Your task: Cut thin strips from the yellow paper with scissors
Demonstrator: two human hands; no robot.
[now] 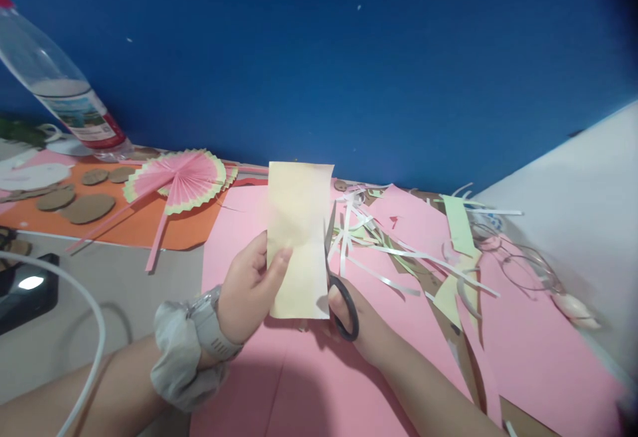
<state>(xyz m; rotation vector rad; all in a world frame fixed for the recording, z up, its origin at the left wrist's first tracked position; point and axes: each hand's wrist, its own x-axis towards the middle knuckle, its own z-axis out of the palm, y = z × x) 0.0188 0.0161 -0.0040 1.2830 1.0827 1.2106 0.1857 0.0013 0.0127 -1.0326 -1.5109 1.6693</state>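
The left hand pinched the yellow paper sheet above the pink paper. The right hand, partly hidden, gripped the black-handled scissors at the sheet's right edge. Being pinched only at left, the sheet could perhaps bend, making a cut crooked.

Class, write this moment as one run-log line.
left hand: holds yellow paper; right hand: holds scissors at paper's right edge; beneath: pink paper
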